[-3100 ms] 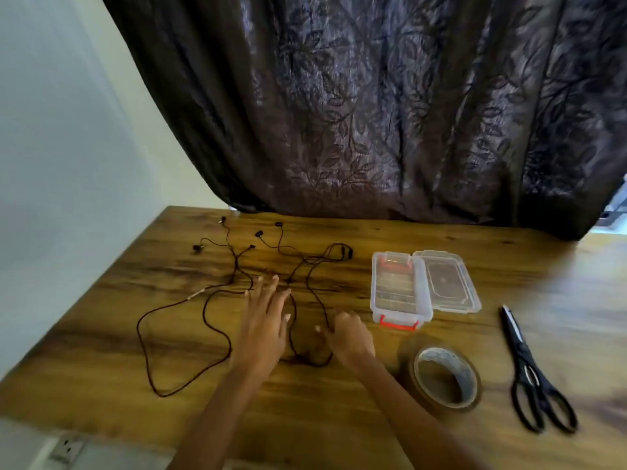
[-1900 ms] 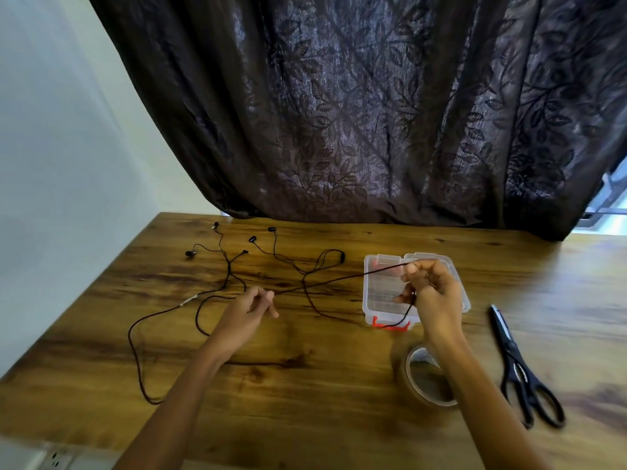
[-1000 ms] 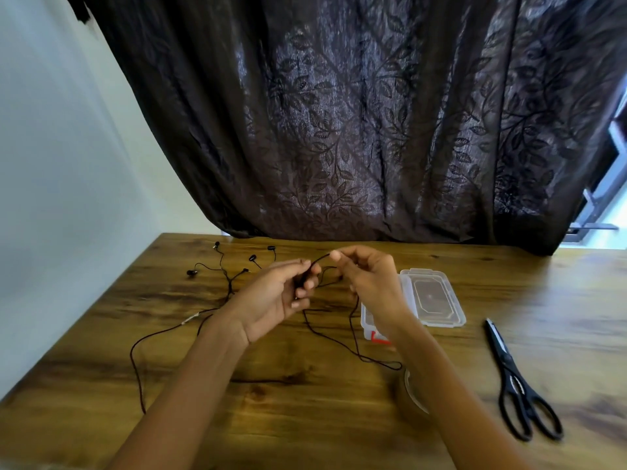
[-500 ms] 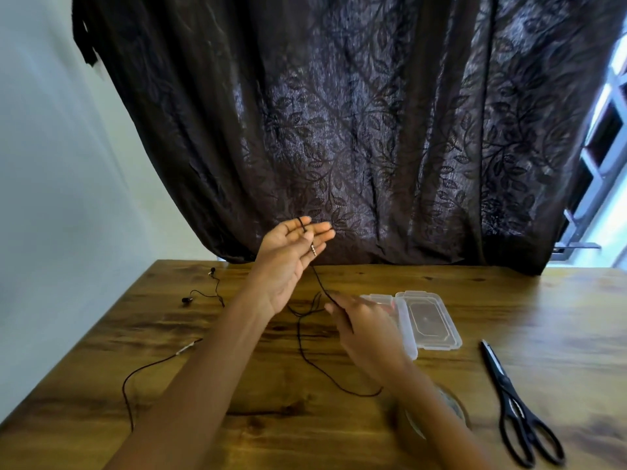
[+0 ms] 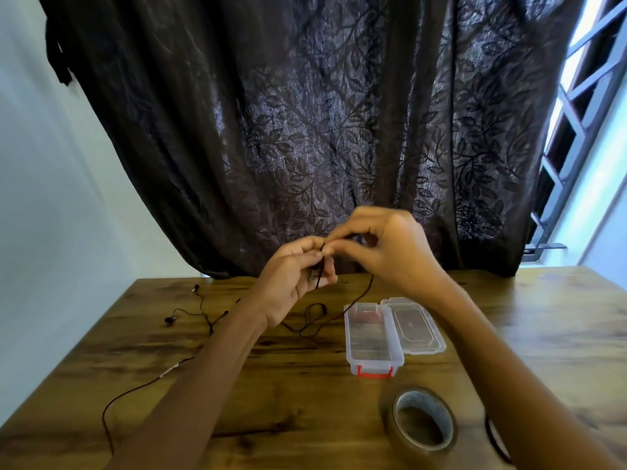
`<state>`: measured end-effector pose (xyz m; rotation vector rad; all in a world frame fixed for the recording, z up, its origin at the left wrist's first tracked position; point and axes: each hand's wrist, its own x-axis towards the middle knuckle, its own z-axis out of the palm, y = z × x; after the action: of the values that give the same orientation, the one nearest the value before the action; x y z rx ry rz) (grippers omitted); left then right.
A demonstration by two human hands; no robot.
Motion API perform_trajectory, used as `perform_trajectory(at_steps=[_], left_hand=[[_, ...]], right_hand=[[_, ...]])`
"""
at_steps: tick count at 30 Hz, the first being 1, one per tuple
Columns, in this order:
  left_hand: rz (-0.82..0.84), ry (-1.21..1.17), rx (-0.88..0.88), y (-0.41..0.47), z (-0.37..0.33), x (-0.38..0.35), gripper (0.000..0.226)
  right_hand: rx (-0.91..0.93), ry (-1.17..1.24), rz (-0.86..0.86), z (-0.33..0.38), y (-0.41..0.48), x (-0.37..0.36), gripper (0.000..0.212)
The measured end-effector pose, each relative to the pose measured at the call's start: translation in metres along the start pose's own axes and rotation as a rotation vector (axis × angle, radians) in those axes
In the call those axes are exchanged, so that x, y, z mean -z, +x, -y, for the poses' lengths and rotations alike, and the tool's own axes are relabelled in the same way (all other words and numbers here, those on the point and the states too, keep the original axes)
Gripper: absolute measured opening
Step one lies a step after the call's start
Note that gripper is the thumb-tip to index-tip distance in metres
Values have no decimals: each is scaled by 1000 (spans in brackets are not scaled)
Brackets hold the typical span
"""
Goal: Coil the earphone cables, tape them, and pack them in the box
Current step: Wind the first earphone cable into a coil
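Fig.: onset of coiling. I note that the left hand (image 5: 291, 283), raised with fingers spread half a second ago, has dropped to meet the right hand (image 5: 390, 252) above and just left of the clear plastic box with a red latch (image 5: 373, 362). The left fingers now curl round the thin black earphone cable (image 5: 320, 276), and the right thumb and forefinger pinch it at the left fingertips. I judge a first loop begun, with taping and packing undone. A second black earphone set (image 5: 202, 308) lies well left of the box on the brown wooden table (image 5: 543, 334), and a brown tape roll (image 5: 422, 422) sits in front of the box. Behind it are a pale wall (image 5: 51, 164), a dark leaf-patterned curtain (image 5: 339, 130) and a barred window (image 5: 576, 96).
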<state>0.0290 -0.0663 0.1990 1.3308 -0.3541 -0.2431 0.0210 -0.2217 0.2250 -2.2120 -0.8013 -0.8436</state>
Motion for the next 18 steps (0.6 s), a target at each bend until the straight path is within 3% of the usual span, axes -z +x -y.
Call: perform_trajectory(at_steps=[9,18], left_hand=[[180,-186,6,1,-37,-13,37],[122,-166,-140,11,-61,-10,35]], right_hand=[[-83,124,-127,-11,47,20,11],[-287,329,-254,-26,26,-1,9]])
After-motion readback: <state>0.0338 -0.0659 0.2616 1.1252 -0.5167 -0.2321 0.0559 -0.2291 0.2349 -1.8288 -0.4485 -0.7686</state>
